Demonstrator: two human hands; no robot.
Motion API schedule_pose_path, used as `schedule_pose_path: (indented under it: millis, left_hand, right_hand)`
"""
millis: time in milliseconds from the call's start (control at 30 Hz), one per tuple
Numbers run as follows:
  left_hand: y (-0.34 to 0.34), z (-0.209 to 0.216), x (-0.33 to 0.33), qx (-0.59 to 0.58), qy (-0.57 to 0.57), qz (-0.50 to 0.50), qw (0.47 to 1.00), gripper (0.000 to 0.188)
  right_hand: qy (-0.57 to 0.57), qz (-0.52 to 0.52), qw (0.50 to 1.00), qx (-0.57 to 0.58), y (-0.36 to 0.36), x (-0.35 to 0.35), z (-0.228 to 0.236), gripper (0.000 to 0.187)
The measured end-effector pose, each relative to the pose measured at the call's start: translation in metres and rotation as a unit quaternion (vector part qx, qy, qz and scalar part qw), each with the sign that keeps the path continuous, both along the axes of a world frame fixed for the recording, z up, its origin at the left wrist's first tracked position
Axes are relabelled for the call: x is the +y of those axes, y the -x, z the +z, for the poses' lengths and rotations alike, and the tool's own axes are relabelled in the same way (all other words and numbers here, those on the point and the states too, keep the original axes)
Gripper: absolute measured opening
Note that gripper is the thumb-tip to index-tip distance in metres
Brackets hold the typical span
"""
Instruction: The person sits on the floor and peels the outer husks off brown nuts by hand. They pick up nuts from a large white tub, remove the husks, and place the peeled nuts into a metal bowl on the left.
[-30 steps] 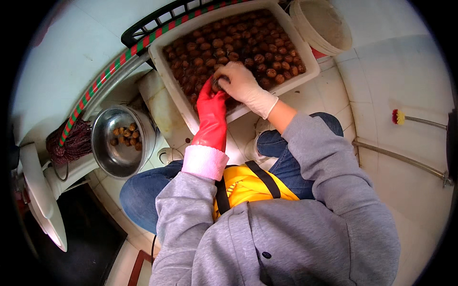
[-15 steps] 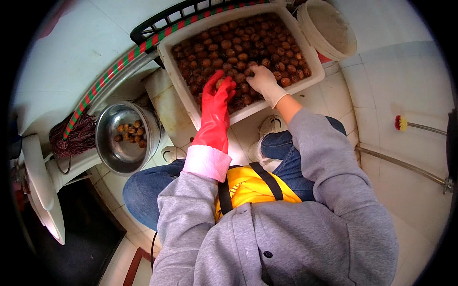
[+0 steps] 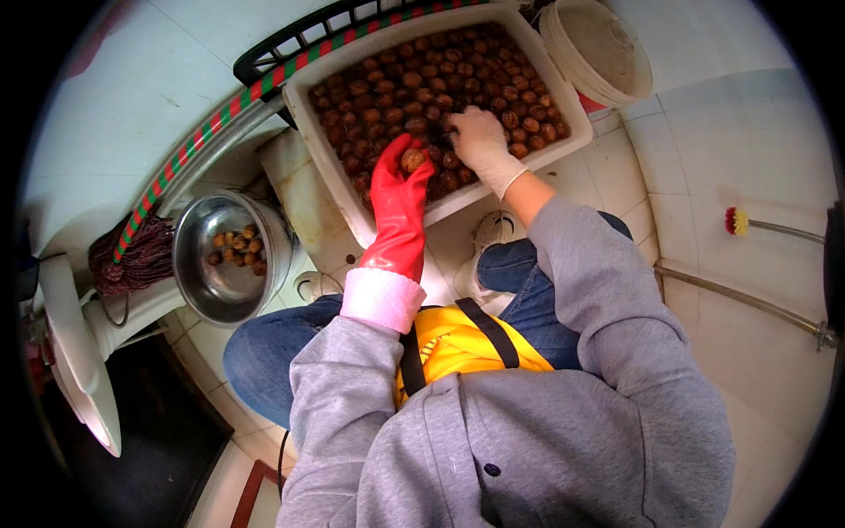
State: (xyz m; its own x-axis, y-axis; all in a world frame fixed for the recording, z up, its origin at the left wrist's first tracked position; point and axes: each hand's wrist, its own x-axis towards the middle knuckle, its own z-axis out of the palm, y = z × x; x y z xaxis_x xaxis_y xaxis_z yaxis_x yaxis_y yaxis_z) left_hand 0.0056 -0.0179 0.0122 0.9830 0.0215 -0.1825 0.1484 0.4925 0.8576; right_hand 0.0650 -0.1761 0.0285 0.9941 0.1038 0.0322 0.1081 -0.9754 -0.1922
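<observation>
A wide white tub [image 3: 568,148] full of brown walnuts [image 3: 422,75] in dark water stands in front of me. My left hand [image 3: 398,189], in a red rubber glove with a pink cuff, is curled around a single lighter walnut [image 3: 412,160] above the tub's near left part. Just right of it is my right hand [image 3: 484,145], in a thin pale glove, over the walnuts. Its fingers are bent together around something dark; their tips are blurred, and I cannot make out what they hold.
On the left, a metal basin [image 3: 207,286] holds several lighter walnuts [image 3: 238,248]. A striped red-and-green tube [image 3: 189,145] curves behind it. A white bucket [image 3: 607,66] stands beyond the tub's right corner. A metal pipe [image 3: 739,304] runs along the right wall.
The left hand has turned, so the walnut in it shows more fully. My right hand has moved slightly left and up, over the tub. The view has shifted a little.
</observation>
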Motion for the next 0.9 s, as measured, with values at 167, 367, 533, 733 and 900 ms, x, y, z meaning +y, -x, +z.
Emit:
schedule_pose_path:
  millis: [167, 367, 533, 733, 900]
  left_hand:
    - [-0.004, -0.002, 0.007, -0.004, 0.034, 0.032, 0.999, 0.053]
    - [-0.001, -0.009, 0.018, 0.052, 0.088, 0.005, 0.995, 0.049]
    - [0.0, 0.001, 0.017, 0.086, 0.1, -0.073, 0.989, 0.053]
    - [-0.01, 0.011, 0.028, 0.091, 0.281, -0.173, 0.94, 0.062]
    - [-0.009, 0.008, 0.032, 0.089, 0.365, -0.164, 0.912, 0.057]
  right_hand:
    - [0.035, -0.075, 0.995, 0.063, 0.007, -0.011, -0.011, 0.024]
    - [-0.292, 0.068, 0.952, 0.069, 0.002, 0.037, 0.033, 0.02]
    - [-0.127, 0.107, 0.986, -0.009, 0.005, 0.032, 0.028, 0.018]
    - [-0.088, 0.015, 0.993, -0.072, -0.008, 0.012, 0.069, 0.019]
    - [-0.03, 0.009, 0.999, -0.028, 0.005, -0.002, 0.14, 0.021]
